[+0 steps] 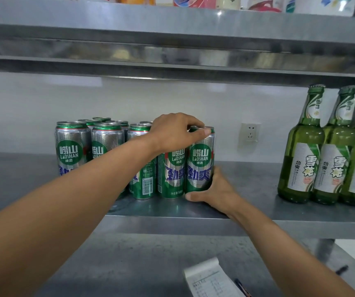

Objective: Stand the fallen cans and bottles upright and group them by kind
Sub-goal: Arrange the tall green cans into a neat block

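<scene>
Several green and silver beer cans stand upright in a tight group on the steel shelf. My left hand reaches over the group and its fingers grip the top rim of the rightmost can. My right hand curls round that same can's base, thumb in front, fingers behind. Green glass beer bottles stand upright together at the shelf's right end, apart from the cans.
A wall socket sits behind the gap between cans and bottles. An upper steel shelf hangs low overhead with packages on it. On the counter below lie a notepad and a pen.
</scene>
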